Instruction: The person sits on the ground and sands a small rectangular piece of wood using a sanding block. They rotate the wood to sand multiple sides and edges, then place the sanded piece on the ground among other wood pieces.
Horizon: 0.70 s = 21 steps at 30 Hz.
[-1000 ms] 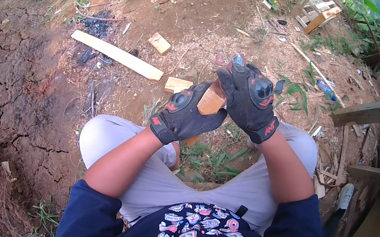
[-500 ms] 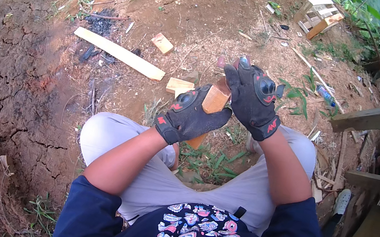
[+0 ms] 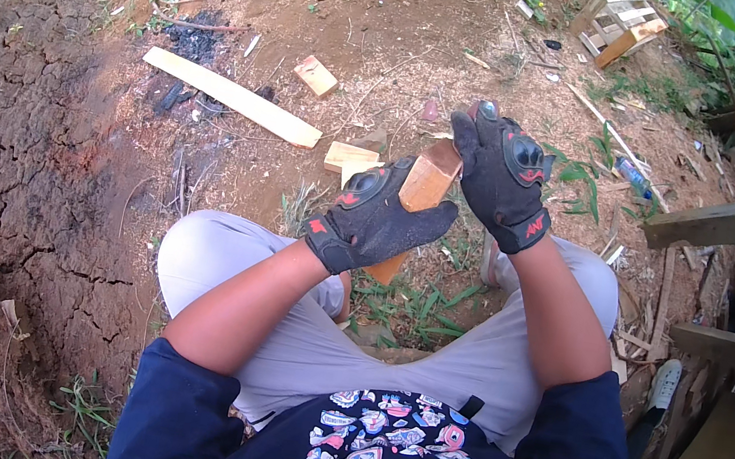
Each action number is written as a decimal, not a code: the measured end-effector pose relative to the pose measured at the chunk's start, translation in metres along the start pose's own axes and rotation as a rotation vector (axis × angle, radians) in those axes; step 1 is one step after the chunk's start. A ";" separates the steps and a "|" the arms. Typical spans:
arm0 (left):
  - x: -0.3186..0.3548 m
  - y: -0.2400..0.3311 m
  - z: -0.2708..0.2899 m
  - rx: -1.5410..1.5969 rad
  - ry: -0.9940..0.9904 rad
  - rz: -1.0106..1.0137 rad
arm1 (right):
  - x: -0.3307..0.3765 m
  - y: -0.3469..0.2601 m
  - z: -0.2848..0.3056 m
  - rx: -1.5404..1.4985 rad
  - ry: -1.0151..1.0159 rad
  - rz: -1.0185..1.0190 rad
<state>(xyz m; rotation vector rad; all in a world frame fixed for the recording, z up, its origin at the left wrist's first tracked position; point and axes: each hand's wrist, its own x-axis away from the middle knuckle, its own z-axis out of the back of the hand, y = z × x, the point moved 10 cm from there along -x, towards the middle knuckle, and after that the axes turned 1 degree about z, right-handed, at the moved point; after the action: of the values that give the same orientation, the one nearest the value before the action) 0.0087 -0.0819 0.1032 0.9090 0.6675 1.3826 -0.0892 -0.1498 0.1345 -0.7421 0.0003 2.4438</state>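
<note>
My left hand, in a black glove with red marks, is closed around an orange-brown wooden block that stands tilted in its grip. The block's upper end has a darker brown face. Beneath this hand, an orange wooden piece shows; whether it belongs to the same block I cannot tell. Beside the block's upper end is my right hand, gloved alike, with its fingers curled and their tips near or against the wood. What the right hand holds, if anything, is hidden.
A pale plank lies on the dirt ahead left, near charred bits. Small wood blocks and a block lie closer. A slatted wooden crate sits far right. Timber beams jut in at the right, near a plastic bottle.
My right hand has shifted slightly up and away from me. The block has risen a little in my left hand, and more of its dark upper face shows.
</note>
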 end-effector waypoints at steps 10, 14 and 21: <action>-0.002 0.002 0.002 -0.109 0.059 -0.140 | -0.020 -0.042 0.047 -0.129 -0.007 -0.103; 0.001 -0.003 -0.004 0.104 0.008 0.126 | 0.007 0.025 -0.013 0.032 -0.020 -0.022; 0.006 -0.006 0.000 0.073 0.012 0.110 | -0.002 0.038 -0.012 -0.028 -0.337 -0.316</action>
<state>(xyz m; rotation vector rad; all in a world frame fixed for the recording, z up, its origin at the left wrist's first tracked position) 0.0129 -0.0755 0.0987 1.0086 0.6895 1.4700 -0.1014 -0.1847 0.1192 -0.3056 -0.2616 2.2353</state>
